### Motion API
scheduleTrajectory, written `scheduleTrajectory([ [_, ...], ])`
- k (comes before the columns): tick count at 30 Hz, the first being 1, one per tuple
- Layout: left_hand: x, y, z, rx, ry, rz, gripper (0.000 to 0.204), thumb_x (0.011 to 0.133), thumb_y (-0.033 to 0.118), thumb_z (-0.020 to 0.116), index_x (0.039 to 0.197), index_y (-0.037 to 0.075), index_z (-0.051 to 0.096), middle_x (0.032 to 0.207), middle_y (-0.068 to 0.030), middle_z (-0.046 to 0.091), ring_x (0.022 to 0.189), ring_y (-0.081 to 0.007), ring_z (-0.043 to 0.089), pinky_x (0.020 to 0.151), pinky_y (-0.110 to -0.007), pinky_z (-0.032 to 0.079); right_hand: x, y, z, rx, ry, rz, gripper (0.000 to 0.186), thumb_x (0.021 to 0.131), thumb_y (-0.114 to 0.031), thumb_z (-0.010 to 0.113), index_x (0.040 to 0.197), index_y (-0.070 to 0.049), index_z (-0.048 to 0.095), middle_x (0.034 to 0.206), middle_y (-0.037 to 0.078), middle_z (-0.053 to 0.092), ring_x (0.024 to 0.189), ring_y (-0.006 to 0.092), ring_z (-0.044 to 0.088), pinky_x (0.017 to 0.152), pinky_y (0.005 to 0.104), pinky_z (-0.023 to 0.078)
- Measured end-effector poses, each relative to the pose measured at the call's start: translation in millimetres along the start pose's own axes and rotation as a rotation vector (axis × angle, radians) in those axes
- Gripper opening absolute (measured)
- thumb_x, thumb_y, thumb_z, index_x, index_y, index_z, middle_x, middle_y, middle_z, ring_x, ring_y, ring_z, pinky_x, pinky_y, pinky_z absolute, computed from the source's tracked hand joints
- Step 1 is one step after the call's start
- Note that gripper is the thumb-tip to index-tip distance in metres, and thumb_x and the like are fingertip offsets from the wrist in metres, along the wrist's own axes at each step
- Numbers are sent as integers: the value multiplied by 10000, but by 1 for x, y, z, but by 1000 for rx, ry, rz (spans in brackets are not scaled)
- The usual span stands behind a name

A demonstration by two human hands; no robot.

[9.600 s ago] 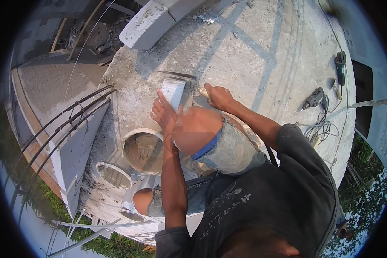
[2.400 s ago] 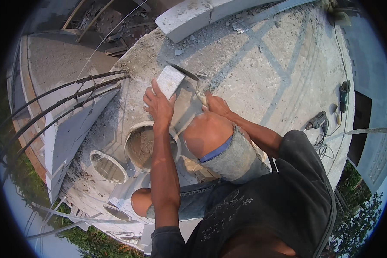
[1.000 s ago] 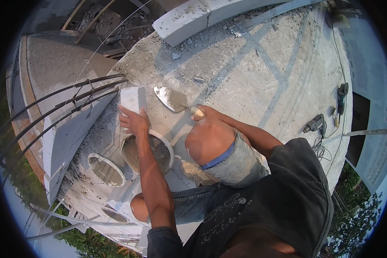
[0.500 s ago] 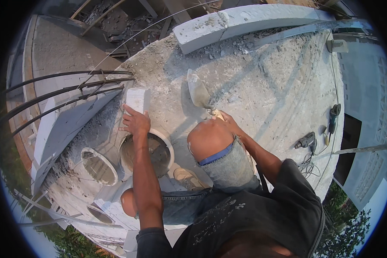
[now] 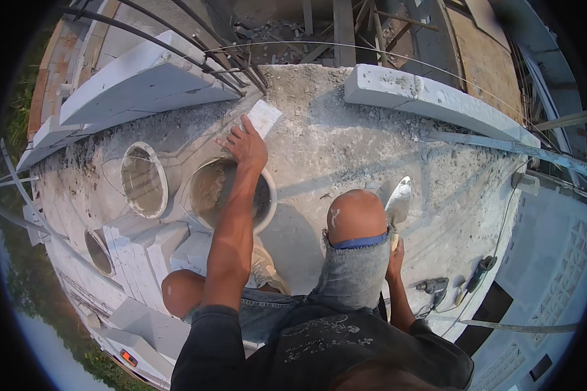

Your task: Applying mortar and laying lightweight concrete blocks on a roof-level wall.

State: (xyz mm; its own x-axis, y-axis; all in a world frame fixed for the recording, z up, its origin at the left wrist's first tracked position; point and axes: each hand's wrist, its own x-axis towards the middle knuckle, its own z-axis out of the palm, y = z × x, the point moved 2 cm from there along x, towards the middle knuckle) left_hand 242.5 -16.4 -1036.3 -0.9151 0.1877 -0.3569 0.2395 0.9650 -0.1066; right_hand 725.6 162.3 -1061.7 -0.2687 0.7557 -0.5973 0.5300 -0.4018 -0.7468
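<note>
My left hand (image 5: 246, 144) is at the near end of a small white block (image 5: 265, 118), fingers spread along its side. Its thumb is hidden, and whether it grips the block I cannot tell. Below that forearm stands a round bucket (image 5: 272, 203) holding grey mortar (image 5: 210, 189). My right hand (image 5: 396, 260), partly behind my raised knee, is closed round the pale handle of a trowel (image 5: 398, 201). The trowel's mortar-smeared blade points away from me, just right of the knee.
Another bucket (image 5: 165, 189) leans at left, near stacked white blocks (image 5: 151, 251). Long white blocks (image 5: 430, 98) line the far edge; dark rebar (image 5: 205, 55) juts at far left. A drill (image 5: 434, 285), another power tool (image 5: 482, 268) and cables lie at right.
The whole view has turned. My right hand has drawn the trowel back, from beyond my knee to its right side. My left hand stays at the white block.
</note>
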Motion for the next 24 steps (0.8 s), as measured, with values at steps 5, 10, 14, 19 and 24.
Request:
scheduleTrajectory([
  [5, -66, 56, -12, -163, 245, 230, 703, 754, 47, 618, 1400, 42, 341, 1135, -225, 469, 1096, -412, 465, 1052, -711, 124, 54, -53, 35, -121, -427, -213, 441, 953, -350, 487, 1230, -8, 519, 1081, 151, 607, 951, 255, 608, 839, 341, 473],
  [10, -130, 88, 39, -111, 176, 487, 750, 756, 156, 663, 1440, 140, 352, 1240, -224, 429, 1198, -410, 393, 1083, -687, 119, 126, -134, 19, 135, -454, -152, 492, 963, -375, 457, 1278, 0, 500, 1129, 175, 613, 996, 267, 613, 846, 355, 472],
  [14, -156, 88, 68, -278, 406, 546, 670, 792, 171, 631, 1420, 203, 400, 1436, -144, 368, 1361, -379, 300, 1119, -648, 124, 103, -267, 9, -1042, -369, -837, 511, 856, -163, 631, 1328, -29, 488, 1185, 251, 605, 1072, 389, 600, 892, 432, 469],
  [19, -143, 26, 14, -293, 400, 499, 667, 778, 196, 666, 1398, 179, 422, 1444, -133, 390, 1367, -341, 330, 1113, -609, 206, 31, -391, 69, -1207, -599, -993, 517, 822, -95, 640, 1317, -70, 495, 1171, 229, 607, 1055, 401, 598, 877, 435, 476],
  [24, -104, -129, -84, -592, -307, 332, 511, 848, 282, 663, 1299, 85, 524, 1222, -155, 603, 1162, -325, 551, 965, -422, 444, -45, -413, 174, -1336, -749, -1263, 483, 781, -61, 647, 1249, -115, 542, 1147, 153, 632, 1022, 378, 610, 856, 458, 486],
])
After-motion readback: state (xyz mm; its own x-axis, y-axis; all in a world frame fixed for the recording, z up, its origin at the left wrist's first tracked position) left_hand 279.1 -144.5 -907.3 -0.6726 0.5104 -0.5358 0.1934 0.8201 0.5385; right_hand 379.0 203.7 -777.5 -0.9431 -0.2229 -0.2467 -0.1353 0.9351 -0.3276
